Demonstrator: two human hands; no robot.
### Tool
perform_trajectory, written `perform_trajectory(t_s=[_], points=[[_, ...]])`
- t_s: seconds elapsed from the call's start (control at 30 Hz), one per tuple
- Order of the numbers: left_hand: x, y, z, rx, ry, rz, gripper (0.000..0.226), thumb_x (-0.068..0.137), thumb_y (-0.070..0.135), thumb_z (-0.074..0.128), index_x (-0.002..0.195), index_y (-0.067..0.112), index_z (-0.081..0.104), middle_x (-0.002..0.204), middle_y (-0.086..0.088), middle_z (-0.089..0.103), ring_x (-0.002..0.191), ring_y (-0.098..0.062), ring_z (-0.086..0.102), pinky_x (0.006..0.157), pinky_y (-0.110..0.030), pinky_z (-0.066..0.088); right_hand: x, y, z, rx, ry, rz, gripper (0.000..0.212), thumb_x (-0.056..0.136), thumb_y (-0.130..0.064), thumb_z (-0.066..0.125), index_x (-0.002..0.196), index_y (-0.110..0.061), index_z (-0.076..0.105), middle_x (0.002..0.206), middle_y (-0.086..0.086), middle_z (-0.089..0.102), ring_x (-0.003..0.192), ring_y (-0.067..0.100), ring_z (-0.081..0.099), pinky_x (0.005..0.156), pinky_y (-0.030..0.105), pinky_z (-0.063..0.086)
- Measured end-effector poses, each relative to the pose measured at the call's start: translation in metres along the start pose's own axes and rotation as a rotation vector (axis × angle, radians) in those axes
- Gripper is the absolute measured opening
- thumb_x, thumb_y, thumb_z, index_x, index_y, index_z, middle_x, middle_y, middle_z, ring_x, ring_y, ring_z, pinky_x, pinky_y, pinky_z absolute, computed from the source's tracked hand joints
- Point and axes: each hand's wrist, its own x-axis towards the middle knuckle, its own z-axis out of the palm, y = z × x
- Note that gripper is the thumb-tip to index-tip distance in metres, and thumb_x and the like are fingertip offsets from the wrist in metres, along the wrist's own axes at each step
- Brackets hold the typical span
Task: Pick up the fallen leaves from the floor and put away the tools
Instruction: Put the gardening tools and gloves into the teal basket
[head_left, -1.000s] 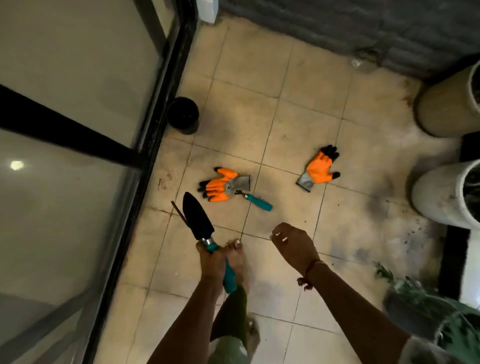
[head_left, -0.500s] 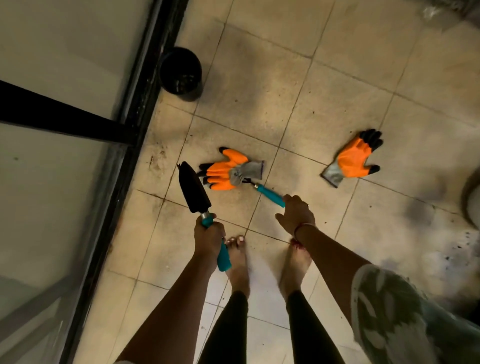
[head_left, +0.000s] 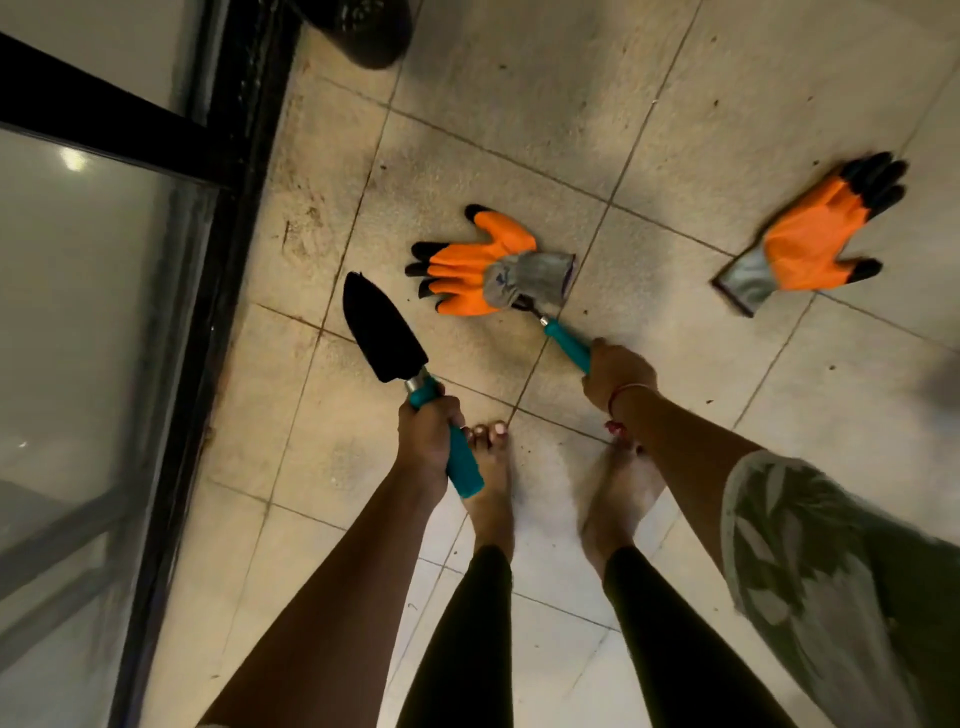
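Trowel (head_left: 384, 332) is clamped in my left hand (head_left: 428, 431), fingers wrapped round its teal handle, blade pointing forward of the grip and clear of the floor (head_left: 519, 104). My right hand (head_left: 618, 374) grips the second tool (head_left: 566, 343) by its handle. Beyond that grip its head lies hidden under an orange glove (head_left: 483, 275), so I judge lifting will drag the glove. The other glove (head_left: 815, 239) lies well right of it.

Single head-worn wide-angle view, facing steeply down, near the hands (head_left: 426, 436), right edge seemingly blurred
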Motion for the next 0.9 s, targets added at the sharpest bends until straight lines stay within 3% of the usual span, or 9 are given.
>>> perform_trajectory(t_s=[0.3,0.37,0.43,0.5,0.57,0.63,0.67,0.8,0.9], points=[[-0.085,0.011,0.036,0.071,0.002,-0.036,0.024,0.077,-0.013,0.045,0.074,0.011,0.044,0.065,-0.008,0.045,0.060,-0.018,0.044,0.057,-0.027,0.038,-0.106,0.024,-0.077,0.180,-0.187,-0.030,0.042,0.099,-0.038,0.042,0.117,-0.001,0.053,0.114,0.017,0.061,0.104,0.030,0.058,0.078,0.028,0.040],[-0.092,0.012,0.045,0.064,0.012,-0.062,0.014,0.076,-0.005,0.050,0.081,0.008,0.048,0.068,-0.008,0.048,0.062,-0.019,0.047,0.061,-0.029,0.041,-0.120,0.026,-0.092,0.133,-0.188,-0.012,0.044,0.100,-0.039,0.040,0.116,-0.001,0.055,0.114,0.017,0.062,0.105,0.030,0.058,0.077,0.028,0.039],[-0.092,0.009,0.052,0.059,0.011,-0.091,0.028,0.067,0.008,0.057,0.094,0.004,0.052,0.071,-0.009,0.050,0.066,-0.022,0.049,0.067,-0.034,0.043,-0.130,0.028,-0.104,0.097,-0.191,0.004,0.046,0.101,-0.038,0.038,0.116,0.001,0.056,0.115,0.018,0.062,0.108,0.031,0.057,0.079,0.028,0.041],[-0.088,0.001,0.057,0.025,-0.003,-0.101,0.031,0.067,0.012,0.058,0.096,0.007,0.051,0.073,-0.011,0.051,0.068,-0.024,0.049,0.071,-0.038,0.043,-0.139,0.031,-0.112,0.148,-0.210,0.063,0.045,0.100,-0.038,0.038,0.112,0.000,0.059,0.109,0.019,0.065,0.103,0.031,0.061,0.068,0.026,0.043],[-0.084,-0.006,0.061,0.011,-0.009,-0.113,0.037,0.060,0.021,0.064,0.094,0.011,0.055,0.081,-0.014,0.053,0.074,-0.026,0.052,0.075,-0.042,0.047,-0.145,0.035,-0.119,0.440,-0.268,0.152,0.041,0.099,-0.040,0.041,0.102,-0.004,0.061,0.081,0.014,0.069,0.072,0.024,0.067,0.046,0.020,0.040],[-0.086,-0.009,0.065,-0.048,-0.024,-0.125,0.023,0.063,0.019,0.066,0.083,0.014,0.055,0.078,-0.013,0.054,0.071,-0.024,0.053,0.073,-0.040,0.048,-0.149,0.039,-0.128,0.901,-0.477,0.297,0.038,0.099,-0.041,0.040,0.085,-0.009,0.054,0.044,-0.001,0.052,0.034,0.007,0.047,0.033,0.016,0.031],[-0.089,-0.008,0.066,-0.086,-0.035,-0.133,0.011,0.072,0.012,0.062,0.078,0.014,0.053,0.071,-0.010,0.054,0.066,-0.022,0.052,0.069,-0.036,0.047,-0.148,0.043,-0.131,1.095,-0.591,0.354,0.040,0.098,-0.044,0.039,0.077,-0.012,0.051,0.038,-0.007,0.041,0.028,0.002,0.035,0.032,0.014,0.028],[-0.091,-0.009,0.062,-0.152,-0.077,-0.154,0.015,0.082,-0.002,0.052,0.075,0.011,0.051,0.064,-0.005,0.051,0.061,-0.018,0.049,0.062,-0.030,0.044,-0.143,0.051,-0.126,1.448,-0.816,0.445,0.044,0.094,-0.049,0.043,0.070,-0.013,0.051,0.042,-0.010,0.031,0.030,0.001,0.028,0.037,0.014,0.030],[-0.091,-0.010,0.056,-0.161,-0.129,-0.167,0.014,0.086,-0.001,0.053,0.080,0.011,0.050,0.070,-0.006,0.050,0.063,-0.016,0.048,0.058,-0.029,0.044,-0.150,0.046,-0.117,1.284,-0.702,0.305,0.037,0.096,-0.048,0.043,0.080,-0.016,0.051,0.045,-0.010,0.035,0.034,0.001,0.028,0.046,0.016,0.026]])
